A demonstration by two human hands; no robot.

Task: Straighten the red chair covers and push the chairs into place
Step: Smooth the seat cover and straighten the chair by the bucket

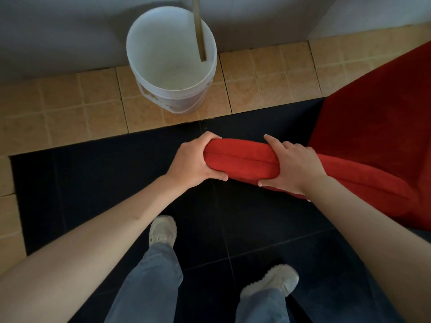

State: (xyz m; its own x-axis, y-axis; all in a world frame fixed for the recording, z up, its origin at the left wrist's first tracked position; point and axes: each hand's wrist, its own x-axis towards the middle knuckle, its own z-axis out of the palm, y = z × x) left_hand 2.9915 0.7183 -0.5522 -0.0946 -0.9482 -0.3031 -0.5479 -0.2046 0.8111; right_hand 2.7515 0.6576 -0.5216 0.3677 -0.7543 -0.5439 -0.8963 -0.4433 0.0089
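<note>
A chair in a red cover (242,159) stands in front of me, its padded top edge running from the middle toward the right. My left hand (193,162) grips the left end of that top edge, fingers curled over it and thumb below. My right hand (291,167) grips the same edge further right, fingers over the top and thumb under. The red seat part (373,117) spreads away at the right. The chair's legs are hidden.
A white plastic bucket (171,64) with a wooden stick (199,26) in it stands against the grey wall on beige floor tiles (70,106). Dark floor tiles (93,183) lie under me. My jeans and pale shoes (163,229) show below.
</note>
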